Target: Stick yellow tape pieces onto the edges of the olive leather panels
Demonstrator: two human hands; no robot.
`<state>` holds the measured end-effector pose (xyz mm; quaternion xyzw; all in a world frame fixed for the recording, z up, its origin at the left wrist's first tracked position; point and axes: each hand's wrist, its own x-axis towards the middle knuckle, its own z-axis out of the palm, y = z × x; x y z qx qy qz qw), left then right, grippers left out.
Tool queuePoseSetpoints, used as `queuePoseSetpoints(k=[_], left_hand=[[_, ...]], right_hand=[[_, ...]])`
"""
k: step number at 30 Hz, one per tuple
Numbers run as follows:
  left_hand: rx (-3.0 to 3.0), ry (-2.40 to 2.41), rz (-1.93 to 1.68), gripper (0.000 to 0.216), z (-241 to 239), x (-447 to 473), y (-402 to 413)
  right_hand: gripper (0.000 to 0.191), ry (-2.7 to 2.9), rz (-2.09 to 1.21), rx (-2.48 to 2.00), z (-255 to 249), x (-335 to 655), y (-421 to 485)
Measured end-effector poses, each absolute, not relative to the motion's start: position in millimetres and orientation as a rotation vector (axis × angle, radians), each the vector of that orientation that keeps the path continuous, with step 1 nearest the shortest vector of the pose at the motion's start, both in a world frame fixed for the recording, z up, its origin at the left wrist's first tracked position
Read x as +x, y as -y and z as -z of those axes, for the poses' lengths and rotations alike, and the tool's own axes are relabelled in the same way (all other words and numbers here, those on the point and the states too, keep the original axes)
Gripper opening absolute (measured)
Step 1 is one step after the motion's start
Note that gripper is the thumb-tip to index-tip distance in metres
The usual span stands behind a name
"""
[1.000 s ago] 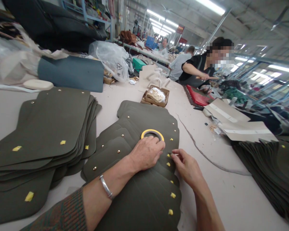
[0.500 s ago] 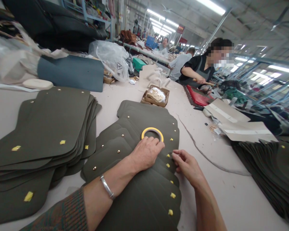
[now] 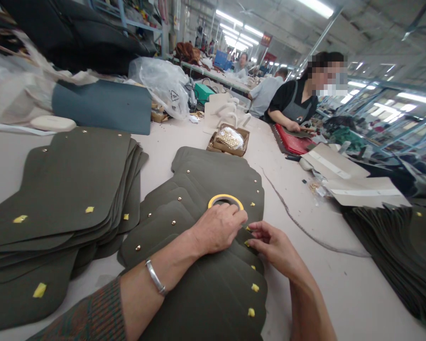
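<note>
The right hand (image 3: 277,247) has moved left over the middle panels (image 3: 213,166) on the worktop (image 3: 315,289), so both hands nearly meet beside the yellow tabs (image 3: 254,287). Its fingers are slightly parted; any grip, I cannot tell. The left hand (image 3: 220,228) curls closed on the tape (image 3: 225,195), atop the panels.

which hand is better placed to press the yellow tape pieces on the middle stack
Probably the right hand: it's close beside the yellow tape pieces, while the left hand holds the yellow tape roll.
</note>
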<state>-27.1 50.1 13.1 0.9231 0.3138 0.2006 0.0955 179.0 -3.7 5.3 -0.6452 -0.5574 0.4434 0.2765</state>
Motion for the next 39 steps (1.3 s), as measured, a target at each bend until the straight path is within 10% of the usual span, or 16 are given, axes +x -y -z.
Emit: queuePoseSetpoints(k=[10,22,39], left_hand=[[2.746,-0.966,-0.503,0.012,-8.7,-24.7,-49.6],[2.776,-0.945,-0.656,0.008,-17.5,-26.8,-47.9],[2.618,-1.14,-0.581,0.022,-4.3,-25.9,-54.5]], right_hand=[[0.033,1.543,-1.426,-1.593,-15.1,180.7,0.4],[0.046,2.226,-0.019,-1.739,-14.4,188.8,-71.5],[0.048,2.159,-0.516,-1.94,-24.0,188.0,-40.5]])
